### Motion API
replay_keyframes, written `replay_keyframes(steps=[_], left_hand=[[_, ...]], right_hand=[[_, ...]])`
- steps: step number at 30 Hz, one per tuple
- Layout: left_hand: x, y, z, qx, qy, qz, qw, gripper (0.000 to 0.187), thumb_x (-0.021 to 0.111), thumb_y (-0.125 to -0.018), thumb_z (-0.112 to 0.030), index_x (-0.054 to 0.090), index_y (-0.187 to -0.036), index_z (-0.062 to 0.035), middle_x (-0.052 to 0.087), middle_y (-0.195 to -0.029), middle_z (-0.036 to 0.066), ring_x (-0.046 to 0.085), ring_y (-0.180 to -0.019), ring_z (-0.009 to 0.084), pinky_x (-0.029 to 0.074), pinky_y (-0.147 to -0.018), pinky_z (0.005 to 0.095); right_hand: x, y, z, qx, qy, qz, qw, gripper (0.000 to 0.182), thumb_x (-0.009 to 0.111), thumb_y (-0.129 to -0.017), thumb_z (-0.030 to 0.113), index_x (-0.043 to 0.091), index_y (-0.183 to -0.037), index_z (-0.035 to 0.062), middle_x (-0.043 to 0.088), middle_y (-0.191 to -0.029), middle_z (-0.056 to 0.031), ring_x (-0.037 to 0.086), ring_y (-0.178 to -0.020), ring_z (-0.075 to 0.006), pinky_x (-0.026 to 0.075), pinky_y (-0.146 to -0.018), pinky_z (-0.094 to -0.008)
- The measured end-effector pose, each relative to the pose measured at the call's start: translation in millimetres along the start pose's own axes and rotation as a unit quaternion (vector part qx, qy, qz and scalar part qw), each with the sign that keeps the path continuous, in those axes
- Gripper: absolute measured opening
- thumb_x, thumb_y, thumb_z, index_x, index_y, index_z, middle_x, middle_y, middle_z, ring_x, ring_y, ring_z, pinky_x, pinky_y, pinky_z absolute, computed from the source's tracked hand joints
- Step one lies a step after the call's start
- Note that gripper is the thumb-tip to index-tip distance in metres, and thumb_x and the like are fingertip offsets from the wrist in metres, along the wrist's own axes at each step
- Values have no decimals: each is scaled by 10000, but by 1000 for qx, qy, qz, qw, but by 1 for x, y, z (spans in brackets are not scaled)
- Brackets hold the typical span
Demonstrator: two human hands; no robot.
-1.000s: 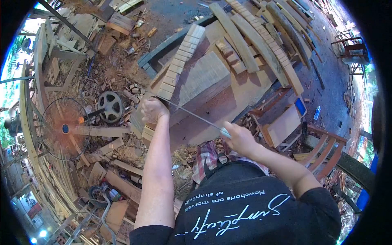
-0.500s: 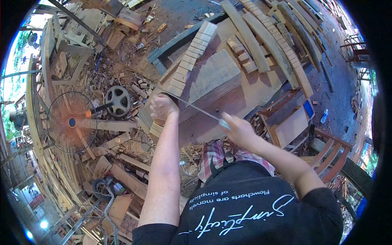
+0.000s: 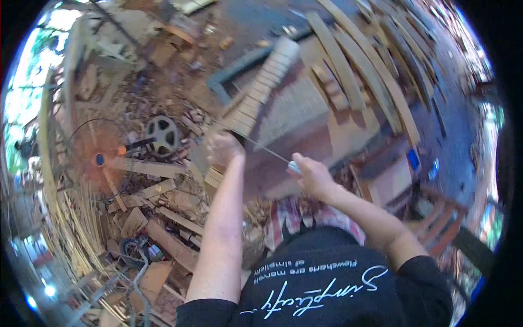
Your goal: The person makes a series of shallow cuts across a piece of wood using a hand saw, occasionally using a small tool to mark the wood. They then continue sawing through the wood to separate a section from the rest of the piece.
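Observation:
The picture is blurred by motion. My left hand (image 3: 223, 147) grips the near end of a curved wooden piece (image 3: 261, 90) cut with pale square notches; the piece leans on a wide plank table (image 3: 338, 128). My right hand (image 3: 308, 171) is closed around the pale handle of a long thin metal file (image 3: 267, 150). The file's blade runs up and left across the near end of the notched piece, just beside my left hand.
Several long curved wooden slats (image 3: 354, 65) lie on the table's far side. A floor fan (image 3: 101, 158) and a dark wheel (image 3: 162, 133) sit at the left among offcuts and shavings. Wooden chair frames (image 3: 436, 218) stand at the right.
The view has gone blurry and shifted slightly. My right hand has pushed up and left along the thin tool. My left hand keeps its hold on the notched piece.

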State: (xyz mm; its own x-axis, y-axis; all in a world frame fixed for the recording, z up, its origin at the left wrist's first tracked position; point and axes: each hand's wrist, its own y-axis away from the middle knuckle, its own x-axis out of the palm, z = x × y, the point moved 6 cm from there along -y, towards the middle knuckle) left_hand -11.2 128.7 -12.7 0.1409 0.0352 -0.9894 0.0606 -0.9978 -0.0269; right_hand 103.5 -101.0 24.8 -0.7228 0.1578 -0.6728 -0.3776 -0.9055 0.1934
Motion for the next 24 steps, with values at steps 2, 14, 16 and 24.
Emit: replay_keyframes(steps=[2,14,16,24], left_hand=[[10,-1,5,-4,-14,17,1000,311,449,-883,-302,635,-1029,-100,649,-1056,91,576,-1030,278,379,-845,517],[16,3,3,-22,43,-82,995,215,505,-838,-262,668,-834,-122,646,-903,55,596,-917,262,389,-785,487],[20,3,5,-37,28,-97,994,213,511,-831,-266,669,-842,-123,658,-916,64,594,-937,262,389,-789,483],[4,2,-2,-36,46,-37,998,212,525,-820,-268,666,-828,-110,671,-928,87,605,-917,262,404,-768,462]], right_hand=[[17,-54,14,-34,-27,-50,998,247,627,-857,197,453,-958,53,596,-780,-223,588,-753,-435,462,-623,-494],[-6,10,-4,-1,-9,5,1000,237,623,-864,200,455,-928,45,596,-755,-220,596,-742,-438,463,-612,-493],[13,-42,12,-45,-18,-50,998,226,616,-868,186,454,-933,42,595,-759,-229,592,-740,-446,454,-604,-505],[-37,39,10,-15,-14,-10,1000,195,612,-864,166,470,-938,53,604,-768,-224,594,-749,-452,455,-616,-504]])
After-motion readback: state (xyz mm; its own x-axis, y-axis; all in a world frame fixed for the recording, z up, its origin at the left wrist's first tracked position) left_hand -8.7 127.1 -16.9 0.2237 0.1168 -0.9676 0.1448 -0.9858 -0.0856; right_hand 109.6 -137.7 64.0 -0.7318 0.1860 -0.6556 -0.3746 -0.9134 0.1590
